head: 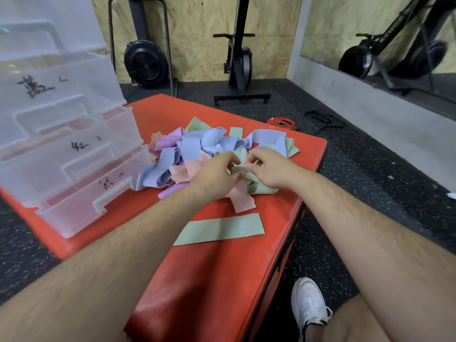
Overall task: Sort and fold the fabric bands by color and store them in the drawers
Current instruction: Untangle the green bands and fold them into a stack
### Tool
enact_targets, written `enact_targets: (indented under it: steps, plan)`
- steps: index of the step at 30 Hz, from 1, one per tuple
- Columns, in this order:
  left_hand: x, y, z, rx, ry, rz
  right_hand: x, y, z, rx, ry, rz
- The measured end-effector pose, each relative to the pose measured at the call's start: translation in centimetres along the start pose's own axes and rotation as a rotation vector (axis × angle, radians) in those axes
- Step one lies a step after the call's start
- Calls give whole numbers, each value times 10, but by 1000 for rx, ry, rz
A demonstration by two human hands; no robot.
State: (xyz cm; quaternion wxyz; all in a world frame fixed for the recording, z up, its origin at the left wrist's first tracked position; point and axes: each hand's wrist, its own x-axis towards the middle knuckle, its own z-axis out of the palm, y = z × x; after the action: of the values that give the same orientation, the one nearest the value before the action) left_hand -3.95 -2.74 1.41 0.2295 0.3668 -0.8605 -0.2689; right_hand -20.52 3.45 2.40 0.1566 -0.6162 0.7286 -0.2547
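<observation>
Between the left grip [217, 172] and right grip [270, 169], both pinching it, a green band [259, 187] is picked out (sorting step); folding it flat should follow.

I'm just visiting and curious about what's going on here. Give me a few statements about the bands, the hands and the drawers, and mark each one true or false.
1. The left hand and the right hand both pinch a crumpled green band at the pile. True.
2. The clear drawers stand to the right of the pile. False: they stand to its left.
3. A flat green band lies nearer the person than the pile. True.
4. The pile holds only green bands. False: blue, purple and pink ones are in it too.
5. The bands lie on a blue pad. False: the pad is red.
</observation>
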Motion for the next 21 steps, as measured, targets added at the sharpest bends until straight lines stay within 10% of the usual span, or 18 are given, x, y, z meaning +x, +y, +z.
enact_targets:
  steps: [8,21]
  plan:
    - [-10,2,-49,-305,195,-48,-5,-40,-2,434,-19,-61]
    - [-32,-35,-92,-183,194,-111,13,-74,23,196,-71,-205]
